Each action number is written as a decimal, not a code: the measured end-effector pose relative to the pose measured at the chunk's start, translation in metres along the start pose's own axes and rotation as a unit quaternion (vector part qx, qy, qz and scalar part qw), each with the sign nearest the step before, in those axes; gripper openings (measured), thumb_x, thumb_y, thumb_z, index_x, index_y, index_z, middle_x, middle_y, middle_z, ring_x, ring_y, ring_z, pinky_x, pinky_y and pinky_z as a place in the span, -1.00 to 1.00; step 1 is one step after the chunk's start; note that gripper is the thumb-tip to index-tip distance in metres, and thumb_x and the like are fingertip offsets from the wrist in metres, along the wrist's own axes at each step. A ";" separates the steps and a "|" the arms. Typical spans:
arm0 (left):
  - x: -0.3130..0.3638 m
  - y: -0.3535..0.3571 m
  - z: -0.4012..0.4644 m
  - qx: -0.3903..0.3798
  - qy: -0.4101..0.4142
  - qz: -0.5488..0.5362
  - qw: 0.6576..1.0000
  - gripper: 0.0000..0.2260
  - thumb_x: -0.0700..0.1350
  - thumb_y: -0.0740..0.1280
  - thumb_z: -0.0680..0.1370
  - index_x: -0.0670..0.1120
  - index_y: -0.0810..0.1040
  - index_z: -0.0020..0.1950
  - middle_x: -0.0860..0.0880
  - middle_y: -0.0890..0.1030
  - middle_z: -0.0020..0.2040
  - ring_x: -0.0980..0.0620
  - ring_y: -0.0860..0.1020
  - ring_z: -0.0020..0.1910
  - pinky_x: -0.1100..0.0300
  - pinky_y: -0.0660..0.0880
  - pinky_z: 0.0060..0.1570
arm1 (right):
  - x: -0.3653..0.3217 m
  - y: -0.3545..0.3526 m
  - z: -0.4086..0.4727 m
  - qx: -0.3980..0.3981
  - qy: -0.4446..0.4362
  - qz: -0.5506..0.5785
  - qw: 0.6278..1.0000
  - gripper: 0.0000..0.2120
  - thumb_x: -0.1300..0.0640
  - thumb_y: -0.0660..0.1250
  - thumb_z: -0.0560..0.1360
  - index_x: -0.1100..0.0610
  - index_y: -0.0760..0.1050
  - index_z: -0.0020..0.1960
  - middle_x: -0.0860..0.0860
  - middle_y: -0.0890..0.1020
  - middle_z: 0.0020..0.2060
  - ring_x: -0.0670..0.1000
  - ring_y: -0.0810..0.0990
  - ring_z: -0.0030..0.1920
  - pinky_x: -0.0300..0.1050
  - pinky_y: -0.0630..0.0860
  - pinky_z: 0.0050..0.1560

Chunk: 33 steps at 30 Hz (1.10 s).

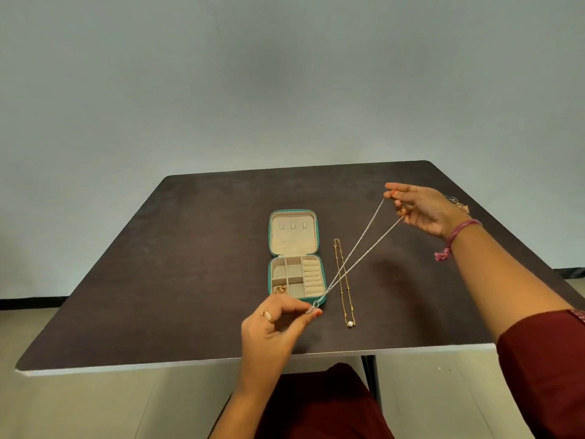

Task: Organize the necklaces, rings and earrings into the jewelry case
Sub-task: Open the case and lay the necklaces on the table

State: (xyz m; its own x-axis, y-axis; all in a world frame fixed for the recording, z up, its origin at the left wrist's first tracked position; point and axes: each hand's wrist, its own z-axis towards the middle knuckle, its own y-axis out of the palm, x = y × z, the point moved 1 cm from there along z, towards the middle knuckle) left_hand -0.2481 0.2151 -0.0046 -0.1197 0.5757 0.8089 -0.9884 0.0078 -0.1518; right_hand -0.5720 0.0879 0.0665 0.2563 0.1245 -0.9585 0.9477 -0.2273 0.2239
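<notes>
Jewelry case (297, 255) lies open on the dark matte counter (158, 280), left of the action: teal shell, cream velvety lining, lid flat toward the far edge with three small tabs, base split into square pockets plus a ribbed ring-roll column on its right. Something small and gold is seen in the near-left pocket; too small to identify.

Left hand (272, 324) is closed in a pinch grip on the pendant end of the silver necklace (357, 251), just off the case's near-right corner. From there the thin beaded chain is pulled taut as two strands, long axis running diagonally up and right, clear of the counter.

Gold necklace (343, 280) lies doubled on the counter beside the case, pearl-like bead at the near end, crossed above by the silver strands.

Right hand (421, 210) holds the far end with curled fingers; exact contact can't be resolved. Left hand is nearer the case; lid hooks lie left of the chain's upper end.
</notes>
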 end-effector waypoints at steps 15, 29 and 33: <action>-0.009 0.039 -0.030 -0.134 0.227 0.139 0.955 -0.86 -0.24 0.45 0.49 -0.20 0.66 0.04 -0.07 0.64 -0.02 0.12 0.61 -0.01 0.27 0.56 -0.02 | 0.008 -0.002 0.028 0.029 -0.094 -0.225 0.969 -0.79 0.27 0.33 0.53 0.16 0.58 0.16 -0.04 0.60 -0.18 -0.15 0.44 -0.27 -0.33 0.42 -0.27; -0.010 0.049 -0.029 -0.050 0.169 0.098 0.979 -0.90 -0.26 0.44 0.45 -0.17 0.60 -0.05 -0.06 0.58 -0.13 0.17 0.58 -0.18 0.34 0.55 -0.19 | -0.013 -0.002 0.044 -0.095 -0.236 -0.460 0.851 -0.74 0.23 0.43 0.44 0.17 0.62 0.13 0.05 0.67 -0.05 -0.07 0.60 -0.01 -0.40 0.49 0.06; -0.010 0.044 -0.026 -0.044 0.174 0.084 0.980 -0.92 -0.25 0.44 0.46 -0.16 0.57 -0.10 -0.06 0.58 -0.12 0.18 0.59 -0.11 0.39 0.54 -0.13 | -0.031 -0.012 0.042 -0.104 -0.279 -0.560 0.773 -0.78 0.26 0.46 0.40 0.17 0.66 0.05 0.05 0.67 -0.08 -0.01 0.62 -0.01 -0.43 0.45 0.02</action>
State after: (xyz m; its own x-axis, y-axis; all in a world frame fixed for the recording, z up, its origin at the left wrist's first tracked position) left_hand -0.2879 0.2311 -0.0340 -0.2254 0.8190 0.5277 -0.9439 -0.0494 -0.3266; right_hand -0.5993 0.0465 0.0858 -0.8140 -0.3189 -0.4855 0.5410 -0.1120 -0.8336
